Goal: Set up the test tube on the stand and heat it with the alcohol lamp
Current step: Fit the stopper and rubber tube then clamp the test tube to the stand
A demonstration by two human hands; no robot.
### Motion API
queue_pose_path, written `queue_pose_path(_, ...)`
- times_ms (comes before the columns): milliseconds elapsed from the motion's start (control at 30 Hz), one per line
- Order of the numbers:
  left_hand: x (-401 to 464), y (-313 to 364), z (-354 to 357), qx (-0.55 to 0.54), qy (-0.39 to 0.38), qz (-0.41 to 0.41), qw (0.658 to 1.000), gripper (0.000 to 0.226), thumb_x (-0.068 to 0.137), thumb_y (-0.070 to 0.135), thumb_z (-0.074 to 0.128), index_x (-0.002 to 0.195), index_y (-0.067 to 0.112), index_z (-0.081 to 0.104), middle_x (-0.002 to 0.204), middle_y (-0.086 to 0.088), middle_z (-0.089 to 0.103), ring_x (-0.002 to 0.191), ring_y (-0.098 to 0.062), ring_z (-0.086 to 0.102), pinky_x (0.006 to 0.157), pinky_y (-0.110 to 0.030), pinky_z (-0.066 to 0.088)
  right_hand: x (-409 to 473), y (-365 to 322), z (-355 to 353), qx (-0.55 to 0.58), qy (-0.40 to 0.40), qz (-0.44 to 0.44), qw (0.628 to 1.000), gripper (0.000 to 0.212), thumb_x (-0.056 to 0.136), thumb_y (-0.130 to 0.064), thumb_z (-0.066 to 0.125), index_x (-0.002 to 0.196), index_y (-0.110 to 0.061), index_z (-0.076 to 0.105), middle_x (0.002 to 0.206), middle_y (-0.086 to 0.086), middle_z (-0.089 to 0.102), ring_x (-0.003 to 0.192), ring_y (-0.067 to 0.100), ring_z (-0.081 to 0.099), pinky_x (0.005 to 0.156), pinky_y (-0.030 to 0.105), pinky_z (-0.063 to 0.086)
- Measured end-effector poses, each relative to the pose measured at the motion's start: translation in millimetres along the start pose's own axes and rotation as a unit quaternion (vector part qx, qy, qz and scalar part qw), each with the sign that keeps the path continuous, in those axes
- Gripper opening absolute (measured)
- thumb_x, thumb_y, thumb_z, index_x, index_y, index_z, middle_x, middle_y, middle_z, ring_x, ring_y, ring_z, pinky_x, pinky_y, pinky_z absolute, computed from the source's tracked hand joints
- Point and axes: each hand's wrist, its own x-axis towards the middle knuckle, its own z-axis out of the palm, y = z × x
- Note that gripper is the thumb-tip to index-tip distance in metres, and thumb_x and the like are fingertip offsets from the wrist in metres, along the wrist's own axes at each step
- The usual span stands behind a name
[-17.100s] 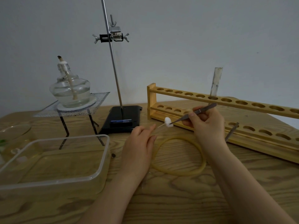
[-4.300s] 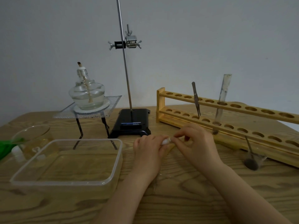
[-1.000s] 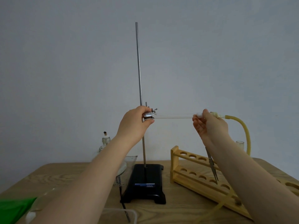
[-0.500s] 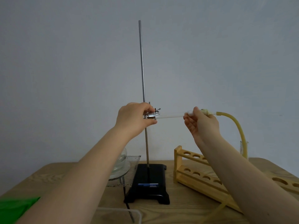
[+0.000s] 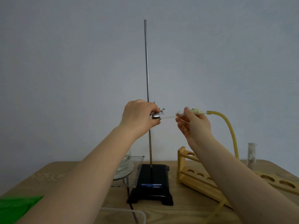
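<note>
1. A plain grey-white wall [image 5: 80,62] fills most of the view, with a light wooden table [image 5: 53,175] running along the bottom.
2. A retort stand sits mid-table: a black base [image 5: 152,185] with a blue label, and a thin metal rod [image 5: 146,78] rising straight up from it.
3. A metal clamp [image 5: 156,115] is fixed partway up the rod, with a wing screw sticking out on its right side.
4. The left hand [image 5: 137,117] is raised to the clamp, fingers curled around it, thumb below and fingers above, pinching its body.
5. A clear glass test tube [image 5: 168,116] lies nearly level, its left end at the clamp and its right end in the right hand [image 5: 194,125].
6. The right hand pinches the tube near its mouth between thumb and fingertips, palm turned toward the viewer and the other fingers loosely bent.
7. A pale stopper [image 5: 196,111] closes the tube's mouth just right of the fingers; a yellow rubber hose [image 5: 229,126] runs from it, arches over and drops behind the right forearm to the table.
8. Whether the clamp actually grips the tube, I cannot tell.
9. Left of the base, the glass alcohol lamp [image 5: 125,165] stands on a wire gauze [image 5: 135,173], mostly hidden by the left forearm.
10. To the right stands a wooden test tube rack [image 5: 191,175] with round holes; a second glass tube [image 5: 251,156] stands upright farther right.
11. A green patch [image 5: 16,207] shows at the bottom left corner, and the rim of a clear plastic container [image 5: 126,212] at the bottom edge.
</note>
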Motion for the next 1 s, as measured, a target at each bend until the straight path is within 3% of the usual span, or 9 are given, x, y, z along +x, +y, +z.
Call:
queue_pose_path(333, -2.5, -8.1, -1.8, -0.034, -0.011, -0.005, 0.999, 0.027, 0.076, 0.036, 0.071, 0.102, 0.03, 0.067, 0.094, 0.013, 0.066, 0.089, -0.011, 0.056, 0.082, -0.031, 0.039, -2.1, 8.8, 6.0, 0.004, -0.033, -0.007, 0.999, 0.036, 0.091, -0.02, 0.061, 0.12, 0.001, 0.054, 0.091, 0.013, 0.071, 0.069, 0.016, 0.068, 0.063, 0.025, 0.057)
queue_pose_path(533, -6.1, -5.2, -1.9, -0.042, -0.003, -0.009, 0.999, 0.029, 0.077, 0.037, 0.071, 0.105, 0.029, 0.066, 0.094, 0.01, 0.068, 0.089, -0.014, 0.059, 0.086, -0.035, 0.043, -10.4, 15.7, 11.5, 0.017, -0.05, -0.017, 0.998, 0.034, 0.089, -0.016, 0.063, 0.116, 0.003, 0.055, 0.079, 0.008, 0.07, 0.072, 0.019, 0.069, 0.068, 0.027, 0.059)
queue_pose_path(800, -19.8, -15.9, 1.9, -0.071, -0.051, -0.028, 0.996, 0.047, 0.085, 0.035, 0.065, 0.128, 0.027, 0.05, 0.122, 0.006, 0.061, 0.107, -0.014, 0.058, 0.091, -0.036, 0.046, -10.7, 19.1, 19.8, 0.006, -0.052, -0.01, 0.999, 0.036, 0.092, -0.018, 0.061, 0.119, 0.003, 0.052, 0.079, 0.008, 0.069, 0.067, 0.015, 0.066, 0.071, 0.028, 0.058)
queue_pose_path(1000, -22.6, -13.8, 2.0, -0.043, -0.041, -0.032, 0.998, 0.034, 0.09, 0.038, 0.056, 0.121, 0.024, 0.056, 0.107, 0.004, 0.063, 0.096, -0.015, 0.058, 0.085, -0.038, 0.047, -6.4, 19.4, 22.7, 0.001, -0.046, 0.002, 0.999, 0.039, 0.092, -0.022, 0.06, 0.119, 0.005, 0.054, 0.083, 0.01, 0.068, 0.067, 0.016, 0.065, 0.066, 0.025, 0.057)
